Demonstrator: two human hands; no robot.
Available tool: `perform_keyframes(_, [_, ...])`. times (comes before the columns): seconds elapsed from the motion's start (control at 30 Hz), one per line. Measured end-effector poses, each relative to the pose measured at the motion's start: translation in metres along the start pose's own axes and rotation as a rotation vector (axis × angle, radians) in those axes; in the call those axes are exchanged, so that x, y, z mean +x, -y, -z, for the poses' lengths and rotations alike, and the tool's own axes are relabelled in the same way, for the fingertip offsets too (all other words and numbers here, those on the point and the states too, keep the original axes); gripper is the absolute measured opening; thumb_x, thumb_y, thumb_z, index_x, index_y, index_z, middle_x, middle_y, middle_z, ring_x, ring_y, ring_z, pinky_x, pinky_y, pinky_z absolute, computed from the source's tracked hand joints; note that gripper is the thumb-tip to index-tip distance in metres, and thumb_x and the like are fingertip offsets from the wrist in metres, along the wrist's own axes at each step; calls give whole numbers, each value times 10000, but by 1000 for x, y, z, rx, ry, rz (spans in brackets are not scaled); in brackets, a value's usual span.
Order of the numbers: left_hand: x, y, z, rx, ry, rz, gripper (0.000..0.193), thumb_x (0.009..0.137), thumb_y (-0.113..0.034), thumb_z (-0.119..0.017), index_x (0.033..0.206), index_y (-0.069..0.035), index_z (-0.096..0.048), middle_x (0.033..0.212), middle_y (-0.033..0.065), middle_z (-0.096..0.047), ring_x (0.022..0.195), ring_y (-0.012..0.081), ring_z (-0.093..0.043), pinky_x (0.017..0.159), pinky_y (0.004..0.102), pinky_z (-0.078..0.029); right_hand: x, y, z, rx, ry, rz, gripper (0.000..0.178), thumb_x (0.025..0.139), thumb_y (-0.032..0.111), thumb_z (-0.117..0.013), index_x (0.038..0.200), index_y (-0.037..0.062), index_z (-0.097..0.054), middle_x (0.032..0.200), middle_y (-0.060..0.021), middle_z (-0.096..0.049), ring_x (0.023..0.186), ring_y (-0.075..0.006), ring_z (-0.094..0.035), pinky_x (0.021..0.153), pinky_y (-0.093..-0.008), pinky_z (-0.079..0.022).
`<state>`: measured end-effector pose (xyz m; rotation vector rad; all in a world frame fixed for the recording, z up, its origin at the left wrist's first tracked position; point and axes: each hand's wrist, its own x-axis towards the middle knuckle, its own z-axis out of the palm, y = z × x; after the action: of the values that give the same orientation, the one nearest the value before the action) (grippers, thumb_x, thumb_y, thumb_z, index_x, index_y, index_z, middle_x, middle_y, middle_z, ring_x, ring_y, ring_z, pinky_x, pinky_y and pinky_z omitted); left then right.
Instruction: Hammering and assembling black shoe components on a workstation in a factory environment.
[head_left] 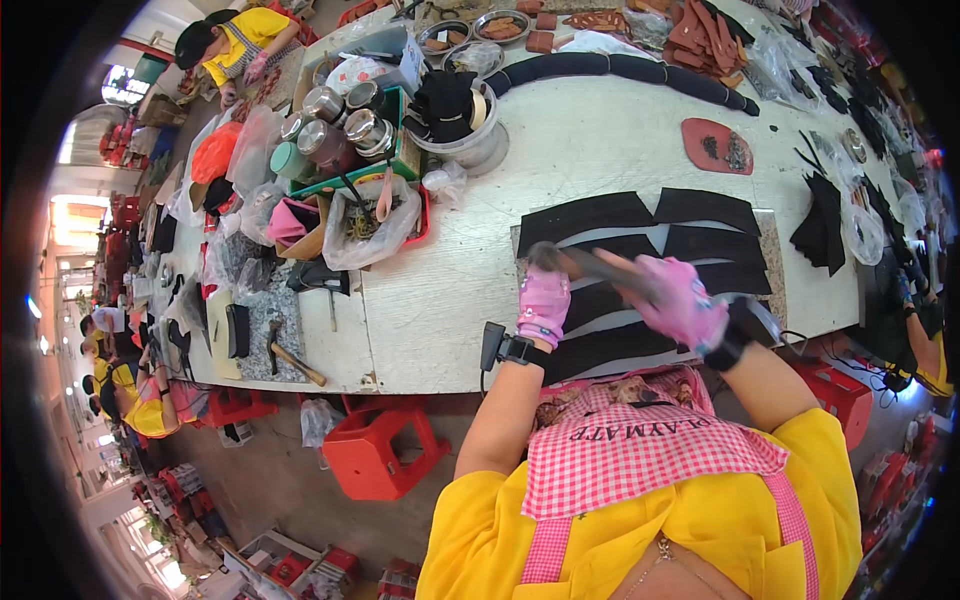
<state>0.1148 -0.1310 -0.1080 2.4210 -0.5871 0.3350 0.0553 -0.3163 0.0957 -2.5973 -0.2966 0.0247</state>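
The right hand [680, 300] wraps its grip round a blurred dark tool [622, 275]; the left hand's [544, 305] I can't tell. Beneath, black strips [708, 211] on the tabletop [430, 310] look light, bendy, best held by edges.

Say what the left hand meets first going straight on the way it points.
Beyond the blurred object at the left hand, probably the far-left black strip, though height is unclear and it may pass above.

Hammer [295, 364] on gry slab [290, 333]; flasks [328, 150] in grn crate [407, 157]; red stool [365, 455].
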Motion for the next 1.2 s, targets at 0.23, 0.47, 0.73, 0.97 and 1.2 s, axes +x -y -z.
perform_keyframes(0.23, [21, -26, 21, -297, -5, 282, 179, 877, -188, -524, 854, -12, -543, 748, 136, -593, 691, 332, -584, 614, 371, -458, -15, -52, -22, 167, -51, -263, 486, 865, 206, -519, 1331, 239, -385, 698, -164, -585, 638, -327, -592, 561, -407, -456])
perform_keyframes(0.47, [25, -25, 22, -445, 6, 539, 193, 851, -230, -558, 841, -44, -608, 749, 149, -620, 705, 322, -598, 612, 362, -442, -47, -49, -17, 232, -184, -289, 482, 854, 186, -541, 1316, 209, -406, 666, -170, -560, 632, -338, -578, 553, -384, -440])
perform_keyframes(0.73, [22, -29, 24, -370, -13, 425, 160, 850, -204, -570, 871, -52, -620, 750, 113, -630, 691, 241, -600, 631, 312, -441, -42, -35, -9, 228, -145, -283, 436, 844, 171, -554, 1270, 167, -462, 709, -169, -575, 655, -341, -583, 560, -376, -451])
perform_keyframes(0.97, [28, -40, 17, -339, 35, 414, 166, 837, -184, -578, 872, -24, -605, 822, 144, -622, 779, 315, -596, 682, 364, -457, -23, -14, 21, 38, -158, -76, 447, 801, 167, -596, 1235, 129, -499, 682, -127, -563, 610, -296, -576, 551, -338, -449])
perform_keyframes(1.2, [30, -41, 12, -221, 120, 245, 231, 888, -215, -485, 928, -20, -602, 963, 158, -588, 821, 329, -589, 711, 394, -485, -12, -16, 12, 53, -135, 85, 424, 778, 319, -616, 1115, 71, -551, 760, -131, -618, 661, -265, -618, 579, -351, -492])
